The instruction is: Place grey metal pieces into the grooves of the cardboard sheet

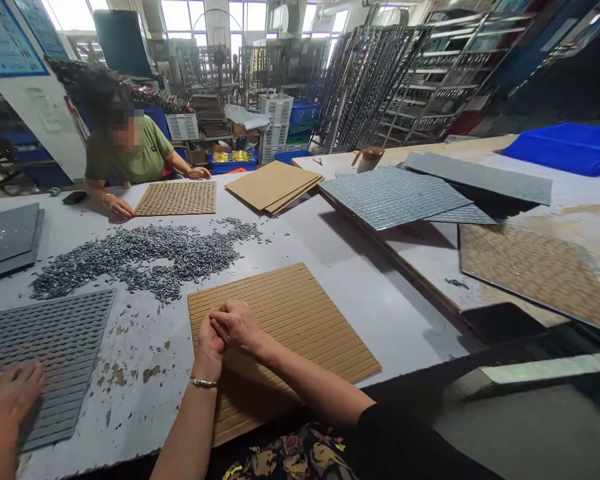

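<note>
My left hand point(211, 339), with a bracelet at its wrist, is curled and pressed against my right hand point(240, 325) over the upper left of a brown grooved board point(300, 320). The right fingers are pinched together at the left palm. Whatever lies between the hands is hidden. Beyond the board spreads a pile of small grey oval pieces point(145, 257) on the white table point(135, 400). No pieces show in the board's visible grooves.
At left, a co-worker's hand point(17, 393) works on a grey-filled board point(75, 347). Another person point(130, 150) sits across with a patterned brown board point(177, 198). Plain brown boards point(273, 183), grey ribbed sheets point(395, 193) and a blue tray point(570, 147) lie further right.
</note>
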